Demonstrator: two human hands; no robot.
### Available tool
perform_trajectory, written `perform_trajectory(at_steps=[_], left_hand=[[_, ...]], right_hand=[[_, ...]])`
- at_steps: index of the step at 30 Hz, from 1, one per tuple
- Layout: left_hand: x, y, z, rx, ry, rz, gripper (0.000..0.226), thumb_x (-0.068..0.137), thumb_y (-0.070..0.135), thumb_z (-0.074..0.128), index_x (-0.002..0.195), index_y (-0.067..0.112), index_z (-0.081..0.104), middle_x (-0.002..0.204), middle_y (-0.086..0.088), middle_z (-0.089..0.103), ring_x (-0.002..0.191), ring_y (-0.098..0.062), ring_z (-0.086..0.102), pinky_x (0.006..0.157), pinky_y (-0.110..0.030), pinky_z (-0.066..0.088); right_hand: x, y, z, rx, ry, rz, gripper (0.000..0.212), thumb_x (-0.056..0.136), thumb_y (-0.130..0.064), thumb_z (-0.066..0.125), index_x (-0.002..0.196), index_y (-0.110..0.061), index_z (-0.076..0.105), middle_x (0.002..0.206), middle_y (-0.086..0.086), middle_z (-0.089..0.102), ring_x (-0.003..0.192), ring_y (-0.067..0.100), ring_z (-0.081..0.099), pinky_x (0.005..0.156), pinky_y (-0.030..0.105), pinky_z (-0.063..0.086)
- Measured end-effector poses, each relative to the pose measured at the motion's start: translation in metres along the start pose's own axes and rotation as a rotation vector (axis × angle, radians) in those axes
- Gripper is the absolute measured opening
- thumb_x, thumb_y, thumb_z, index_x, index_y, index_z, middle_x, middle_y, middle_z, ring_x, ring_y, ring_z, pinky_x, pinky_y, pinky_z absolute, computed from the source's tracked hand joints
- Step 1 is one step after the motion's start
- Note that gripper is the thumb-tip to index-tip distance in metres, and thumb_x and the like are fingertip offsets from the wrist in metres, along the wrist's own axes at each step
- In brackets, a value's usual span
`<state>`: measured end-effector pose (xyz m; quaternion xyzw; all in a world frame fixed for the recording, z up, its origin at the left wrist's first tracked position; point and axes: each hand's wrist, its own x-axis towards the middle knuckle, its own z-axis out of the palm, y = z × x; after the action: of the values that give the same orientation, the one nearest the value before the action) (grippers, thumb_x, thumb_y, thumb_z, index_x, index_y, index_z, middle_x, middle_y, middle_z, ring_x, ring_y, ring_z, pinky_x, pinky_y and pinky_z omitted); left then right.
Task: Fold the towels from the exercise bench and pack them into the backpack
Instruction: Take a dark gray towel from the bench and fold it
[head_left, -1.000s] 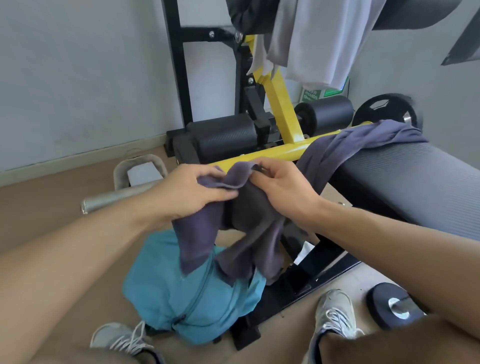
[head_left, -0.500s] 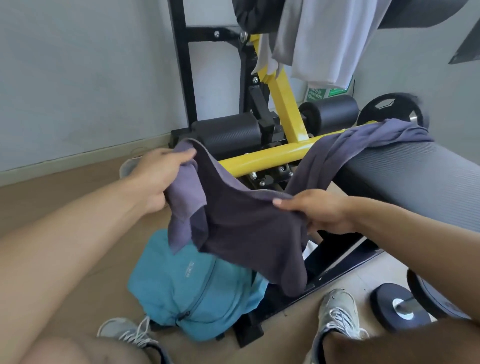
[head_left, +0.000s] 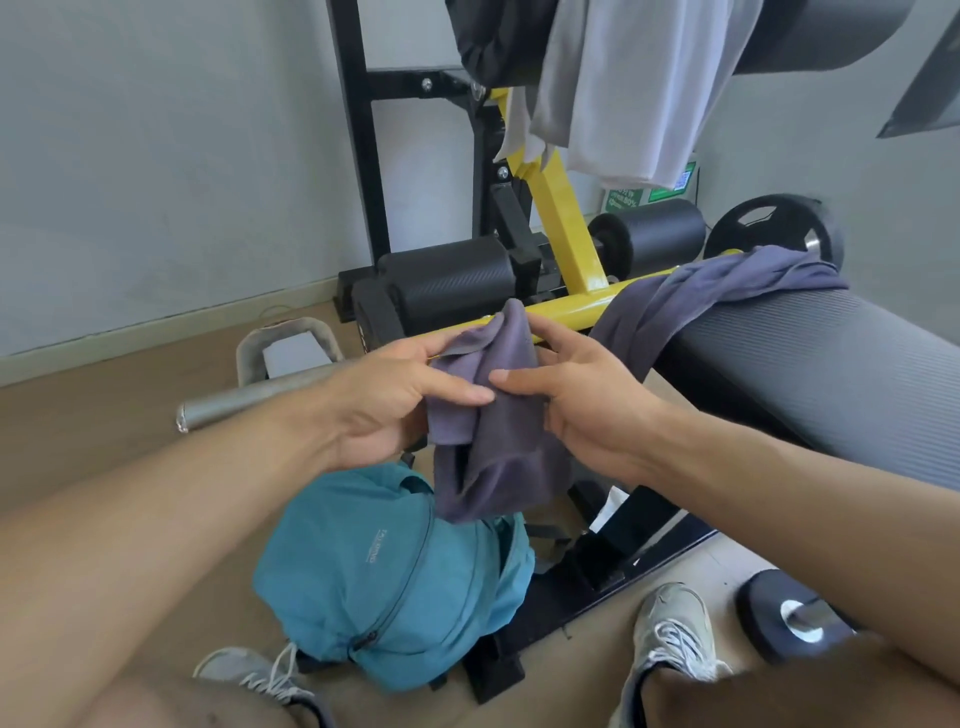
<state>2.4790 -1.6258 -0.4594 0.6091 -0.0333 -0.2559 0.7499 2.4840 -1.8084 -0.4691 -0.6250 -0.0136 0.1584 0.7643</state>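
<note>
Between the person's two hands, just above the teal backpack (head_left: 384, 566), hangs a bunched purple towel (head_left: 493, 431). The left hand (head_left: 395, 400) has it from nine o'clock: its fingers curl behind the cloth while the thumb lies across the front, pinching the fabric. The right hand (head_left: 582, 395) comes in from three o'clock, thumb pressed on the front of the towel nearly tip to tip with the left thumb, its other fingers reaching round the top edge, so it grips the cloth too. A peak of towel sticks up at twelve o'clock between the fingers, and the loose folds drop toward six o'clock, their lower edge just over the backpack's top opening. The backpack sits on the floor between two sneakers.

At two o'clock from the hands, a second purple towel (head_left: 727, 286) drapes over the end of the grey bench pad (head_left: 810, 374) and the yellow frame bar (head_left: 582, 306). Higher, at twelve o'clock, a pale grey cloth (head_left: 634, 88) hangs from the upper roller.
</note>
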Motion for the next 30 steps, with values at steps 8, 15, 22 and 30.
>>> perform_trajectory(at_steps=[8,15,22,30], left_hand=[[0.008,-0.006,-0.003,0.001,0.388,0.053,0.062,0.076,-0.016,0.075,0.129,0.013,0.06,0.111,-0.016,0.073,0.087,-0.024,0.073,0.07,-0.033,0.062],[0.007,-0.003,-0.009,0.03,0.444,0.032,0.013,0.09,0.0,0.069,0.097,0.01,0.069,0.085,-0.011,0.074,0.066,-0.016,0.071,0.056,-0.025,0.057],[0.006,-0.008,-0.006,0.14,0.354,0.088,0.01,0.088,0.014,0.076,0.093,0.014,0.083,0.1,-0.012,0.08,0.098,-0.027,0.075,0.09,-0.038,0.06],[0.01,-0.005,-0.012,0.449,0.613,0.271,0.01,0.077,0.031,0.087,0.086,0.026,0.084,0.085,0.008,0.08,0.086,-0.006,0.074,0.079,-0.02,0.055]], right_hand=[[0.001,-0.005,-0.008,-0.081,-0.055,-0.043,0.063,0.086,0.024,0.043,0.133,-0.015,0.059,0.126,0.022,0.068,0.104,0.03,0.069,0.087,0.038,0.056],[-0.003,-0.002,-0.013,-0.323,-0.244,-0.196,0.062,0.087,0.03,0.044,0.132,-0.01,0.061,0.124,0.007,0.072,0.108,0.021,0.074,0.091,0.029,0.058],[-0.007,0.0,-0.011,-0.658,0.059,-0.445,0.008,0.09,-0.014,0.078,0.097,-0.018,0.077,0.088,-0.008,0.079,0.085,0.006,0.075,0.084,0.033,0.062],[-0.005,0.0,-0.012,-0.714,-0.051,-0.408,0.01,0.098,-0.029,0.065,0.093,-0.021,0.063,0.084,0.007,0.074,0.084,0.033,0.07,0.084,0.057,0.055]])
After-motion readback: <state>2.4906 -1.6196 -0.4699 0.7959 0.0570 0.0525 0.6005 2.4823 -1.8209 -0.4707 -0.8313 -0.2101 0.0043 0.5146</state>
